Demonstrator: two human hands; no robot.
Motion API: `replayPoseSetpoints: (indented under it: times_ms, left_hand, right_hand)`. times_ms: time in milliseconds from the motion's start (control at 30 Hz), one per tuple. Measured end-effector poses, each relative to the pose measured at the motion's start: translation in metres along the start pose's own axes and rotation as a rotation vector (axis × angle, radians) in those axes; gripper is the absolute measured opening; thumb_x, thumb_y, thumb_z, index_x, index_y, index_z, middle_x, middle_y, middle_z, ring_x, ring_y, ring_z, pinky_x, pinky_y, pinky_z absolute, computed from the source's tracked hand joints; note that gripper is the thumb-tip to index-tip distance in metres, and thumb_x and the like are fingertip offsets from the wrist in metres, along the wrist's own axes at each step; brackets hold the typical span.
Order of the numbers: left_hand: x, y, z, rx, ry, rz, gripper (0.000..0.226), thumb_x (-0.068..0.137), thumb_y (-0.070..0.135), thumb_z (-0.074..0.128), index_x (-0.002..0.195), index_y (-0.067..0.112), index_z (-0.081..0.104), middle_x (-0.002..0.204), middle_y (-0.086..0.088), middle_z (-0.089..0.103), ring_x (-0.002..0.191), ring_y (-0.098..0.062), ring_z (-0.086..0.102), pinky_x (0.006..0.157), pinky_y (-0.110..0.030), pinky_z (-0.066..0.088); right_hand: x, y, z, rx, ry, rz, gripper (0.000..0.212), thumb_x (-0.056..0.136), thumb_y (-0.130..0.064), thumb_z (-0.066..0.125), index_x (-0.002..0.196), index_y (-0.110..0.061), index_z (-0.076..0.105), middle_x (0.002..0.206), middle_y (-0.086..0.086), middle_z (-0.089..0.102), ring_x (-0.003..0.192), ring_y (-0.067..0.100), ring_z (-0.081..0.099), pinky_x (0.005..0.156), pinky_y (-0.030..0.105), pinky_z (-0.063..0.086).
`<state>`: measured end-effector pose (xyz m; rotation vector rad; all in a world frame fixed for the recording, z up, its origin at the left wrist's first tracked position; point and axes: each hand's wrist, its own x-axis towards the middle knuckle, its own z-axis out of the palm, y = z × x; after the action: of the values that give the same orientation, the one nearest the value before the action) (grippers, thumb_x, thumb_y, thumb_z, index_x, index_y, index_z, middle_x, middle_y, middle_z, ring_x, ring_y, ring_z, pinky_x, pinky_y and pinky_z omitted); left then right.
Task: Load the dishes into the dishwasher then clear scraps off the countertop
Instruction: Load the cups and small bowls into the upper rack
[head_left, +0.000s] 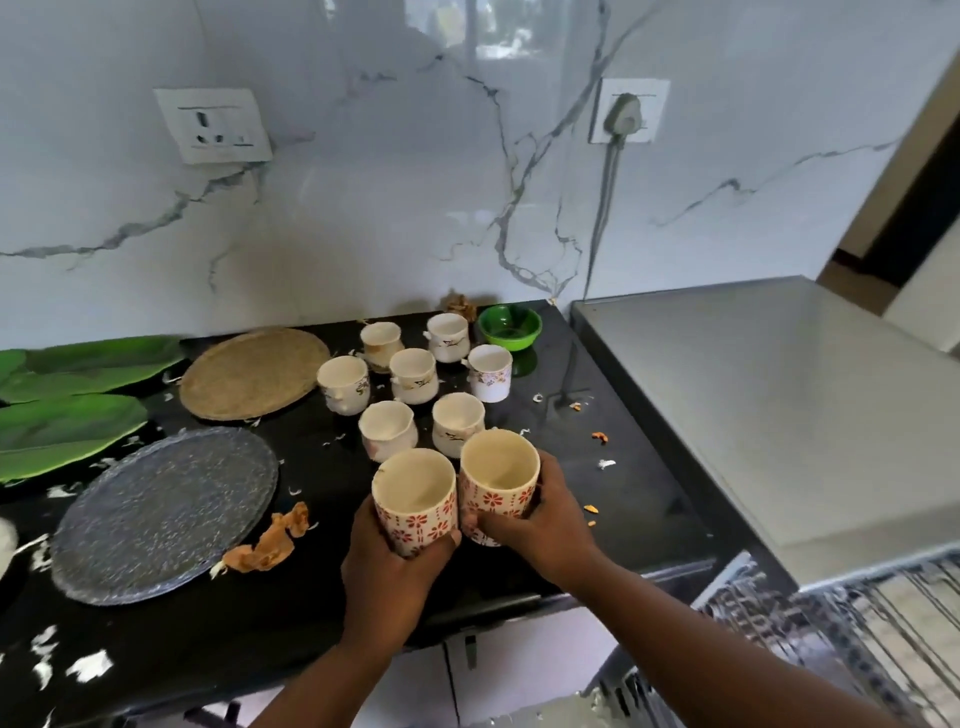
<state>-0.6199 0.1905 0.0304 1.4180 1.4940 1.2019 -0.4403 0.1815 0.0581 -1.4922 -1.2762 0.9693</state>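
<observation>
My left hand (387, 577) grips a cream cup with red flowers (415, 501) from below. Beside it, my right hand (540, 525) grips a second red-flowered cup (498, 478). Both cups stand upright, side by side, near the front of the black countertop (639, 467). Behind them stand several small white teacups (413, 375). A green bowl (510, 326) sits at the back by the wall. Orange scraps (270, 543) lie beside a grey speckled plate (161, 514). The dishwasher's wire rack (831, 623) shows at the lower right.
A round woven mat (249, 371) and green banana leaves (67, 410) lie to the left. White and orange bits are scattered over the counter. The grey dishwasher top (753, 410) adjoins the counter on the right. Two wall sockets sit on the marble wall, one with a plugged cord.
</observation>
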Motion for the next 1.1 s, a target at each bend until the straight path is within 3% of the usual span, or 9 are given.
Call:
replayPoseSetpoints:
  times_ms: [167, 333, 433, 533, 667, 900, 967, 1033, 1100]
  left_hand:
    - [-0.019, 0.02, 0.016, -0.151, -0.212, 0.042, 0.101, 0.045, 0.045, 0.085, 0.135, 0.025, 0.043, 0.127, 0.006, 0.056, 0.113, -0.012, 0.057, 0.087, -0.033, 0.052]
    - [-0.043, 0.049, 0.056, -0.21, -0.457, 0.14, 0.091, 0.044, 0.047, 0.082, 0.124, 0.047, 0.04, 0.126, 0.008, 0.051, 0.114, -0.005, 0.055, 0.083, -0.035, 0.056]
    - [-0.065, 0.07, 0.082, -0.229, -0.596, 0.197, 0.084, 0.044, 0.046, 0.079, 0.117, 0.047, 0.039, 0.122, 0.01, 0.048, 0.106, 0.005, 0.055, 0.073, -0.02, 0.055]
    - [-0.092, 0.082, 0.111, -0.178, -0.717, 0.279, 0.081, 0.046, 0.048, 0.08, 0.116, 0.056, 0.04, 0.122, 0.006, 0.047, 0.107, 0.0, 0.056, 0.078, -0.028, 0.055]
    - [-0.133, 0.088, 0.156, -0.052, -0.892, 0.368, 0.081, 0.048, 0.054, 0.077, 0.113, 0.069, 0.031, 0.115, 0.029, 0.043, 0.109, 0.0, 0.054, 0.08, -0.027, 0.054]
    - [-0.21, 0.082, 0.254, 0.267, -1.205, 0.244, 0.079, 0.054, 0.056, 0.076, 0.114, 0.063, 0.025, 0.12, 0.017, 0.046, 0.106, -0.003, 0.057, 0.078, -0.032, 0.058]
    - [-0.231, 0.075, 0.288, 0.349, -1.247, 0.102, 0.078, 0.054, 0.059, 0.08, 0.115, 0.054, 0.032, 0.118, 0.012, 0.054, 0.1, -0.006, 0.062, 0.079, -0.037, 0.058]
    - [-0.25, 0.07, 0.318, 0.466, -1.258, -0.054, 0.08, 0.061, 0.059, 0.08, 0.124, 0.034, 0.038, 0.117, 0.006, 0.061, 0.096, -0.009, 0.063, 0.083, -0.039, 0.055]
    - [-0.268, 0.065, 0.347, 0.63, -1.266, -0.218, 0.09, 0.074, 0.057, 0.073, 0.139, 0.014, 0.027, 0.131, -0.003, 0.053, 0.1, -0.014, 0.056, 0.077, -0.03, 0.05]
  right_hand:
    - [-0.037, 0.0, -0.042, 0.123, 0.093, 0.056, 0.083, 0.052, -0.033, 0.086, 0.124, -0.027, 0.047, 0.113, -0.006, 0.066, 0.105, 0.014, 0.065, 0.086, 0.037, 0.057]
    - [-0.094, 0.006, -0.091, 0.255, 0.231, 0.177, 0.065, 0.071, -0.002, 0.082, 0.124, -0.019, 0.05, 0.106, 0.002, 0.07, 0.098, 0.016, 0.068, 0.075, 0.029, 0.058]
    - [-0.134, 0.022, -0.115, 0.324, 0.336, 0.237, 0.066, 0.066, -0.007, 0.081, 0.123, -0.019, 0.052, 0.107, 0.008, 0.071, 0.101, 0.025, 0.068, 0.081, 0.041, 0.058]
    - [-0.172, 0.037, -0.138, 0.44, 0.43, 0.268, 0.067, 0.064, 0.001, 0.081, 0.122, -0.017, 0.054, 0.102, 0.012, 0.072, 0.094, 0.025, 0.07, 0.073, 0.036, 0.058]
    - [-0.227, 0.067, -0.171, 0.61, 0.526, 0.344, 0.08, 0.049, -0.012, 0.085, 0.122, -0.009, 0.053, 0.101, 0.015, 0.072, 0.092, 0.029, 0.071, 0.068, 0.033, 0.057]
    - [-0.3, 0.13, -0.237, 0.843, 0.593, 0.548, 0.057, 0.06, -0.002, 0.073, 0.114, -0.008, 0.057, 0.09, 0.012, 0.075, 0.075, 0.024, 0.073, 0.057, 0.032, 0.056]
    - [-0.318, 0.155, -0.257, 0.84, 0.546, 0.68, 0.05, 0.065, -0.016, 0.081, 0.111, -0.009, 0.061, 0.09, 0.01, 0.075, 0.075, 0.024, 0.072, 0.058, 0.03, 0.054]
    - [-0.331, 0.183, -0.271, 0.848, 0.502, 0.828, 0.039, 0.081, -0.038, 0.067, 0.105, -0.008, 0.066, 0.088, 0.012, 0.074, 0.072, 0.023, 0.068, 0.054, 0.026, 0.049]
    - [-0.343, 0.211, -0.282, 0.88, 0.474, 0.965, 0.053, 0.084, -0.055, 0.06, 0.105, -0.008, 0.067, 0.088, 0.013, 0.073, 0.07, 0.026, 0.064, 0.051, 0.025, 0.047]
